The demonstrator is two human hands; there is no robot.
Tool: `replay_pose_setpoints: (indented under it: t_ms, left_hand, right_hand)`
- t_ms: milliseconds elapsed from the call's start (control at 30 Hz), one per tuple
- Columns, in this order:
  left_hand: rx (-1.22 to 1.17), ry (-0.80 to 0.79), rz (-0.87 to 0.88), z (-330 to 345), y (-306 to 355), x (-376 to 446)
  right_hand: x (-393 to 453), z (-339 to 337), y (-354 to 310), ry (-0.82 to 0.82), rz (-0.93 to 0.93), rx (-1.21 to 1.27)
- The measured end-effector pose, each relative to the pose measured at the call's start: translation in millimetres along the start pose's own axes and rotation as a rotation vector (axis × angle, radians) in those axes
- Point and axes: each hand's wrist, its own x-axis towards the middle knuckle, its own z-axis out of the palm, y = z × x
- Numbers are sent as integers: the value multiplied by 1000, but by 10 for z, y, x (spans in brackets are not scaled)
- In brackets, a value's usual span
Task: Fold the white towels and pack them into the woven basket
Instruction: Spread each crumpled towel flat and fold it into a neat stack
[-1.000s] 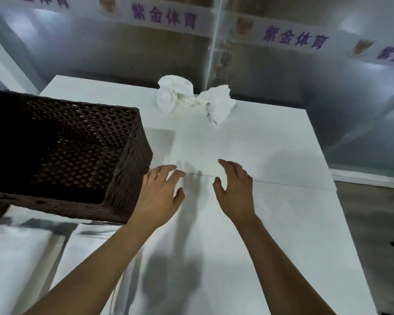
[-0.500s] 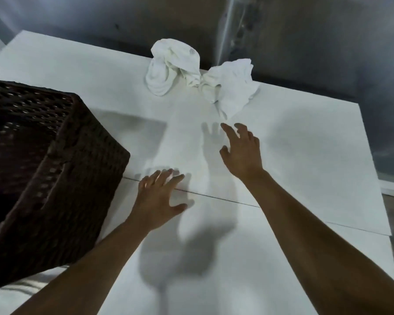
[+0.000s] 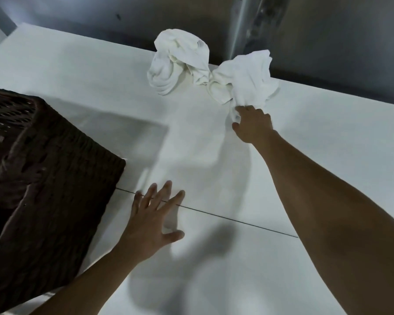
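Observation:
Two crumpled white towels lie at the far edge of the white table [image 3: 328,144]. The left towel [image 3: 180,60] is bunched upright; the right towel [image 3: 248,78] touches it. My right hand [image 3: 251,125] reaches out and grips the near lower edge of the right towel, fingers curled into the cloth. With fingers spread, my left hand [image 3: 155,214] rests flat on the table beside the basket. The dark brown woven basket [image 3: 46,178] stands at the left, its inside mostly out of view.
A thin seam [image 3: 237,220] crosses the table from the basket toward the right. A dark wall with a metal post [image 3: 243,26] rises behind the table's far edge. The table's right edge drops off at the far right.
My right hand has moved forward across the table and taken hold of the right towel. The left hand stayed flat near the basket. The view has moved closer to the towels.

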Motion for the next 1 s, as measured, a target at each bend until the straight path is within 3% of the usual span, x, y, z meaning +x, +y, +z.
replay_pose_setpoints:
  t_ms: [167,433,667,733,867,1000]
  left_hand:
    - [12,-30,-27,-4,-6,-2]
    - [-20,-56,-50,-72,-44,101]
    - [-4,-109,-119,-179,140,116]
    - [-46,-61,-145,-195,282,54]
    - [-52,78,70,-125,667,-317]
    - [-130,57,233,-63,1062,-710]
  right_hand:
    - [-450,170,-45,109,60,131]
    - [-1945,711,-335,300,88,186]
    - [-3149,983,-565,257,91,225]
    - [-3391,1017,-596,236,83,263]
    - [-3733,998,-608,230,34,390]
    - [-3911,695,-636,290,105,683]
